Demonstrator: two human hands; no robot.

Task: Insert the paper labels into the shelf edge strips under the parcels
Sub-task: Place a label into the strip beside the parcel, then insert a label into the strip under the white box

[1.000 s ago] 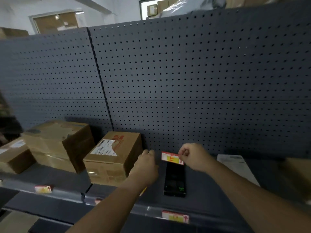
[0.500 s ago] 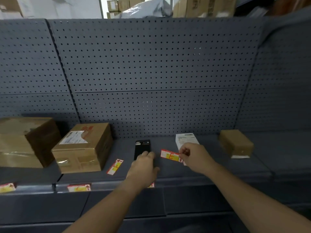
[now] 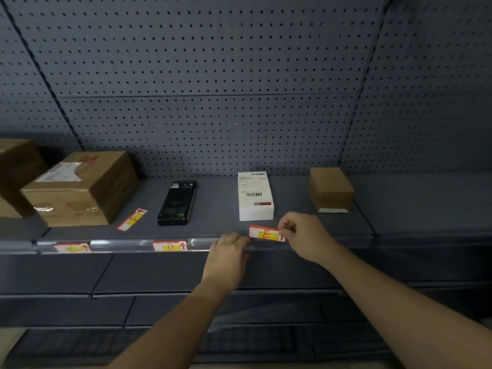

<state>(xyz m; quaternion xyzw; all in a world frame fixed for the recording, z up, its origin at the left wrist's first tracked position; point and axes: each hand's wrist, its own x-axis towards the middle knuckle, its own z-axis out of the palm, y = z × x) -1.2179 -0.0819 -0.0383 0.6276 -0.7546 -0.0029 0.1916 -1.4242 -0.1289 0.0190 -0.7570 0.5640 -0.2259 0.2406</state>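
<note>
Paper label pinched at right end by right hand, thumb against forefinger. Long axis held left-right, so pretty much parallel with edge strip, just above strip lip and right in front of white parcel. Free left end pointed at left hand, nearly touching its fingertips. Those are bent down onto lip; hooked round it or only resting, can't be told tbh. Guess: label to be lowered straight down, left end fed first.
</note>
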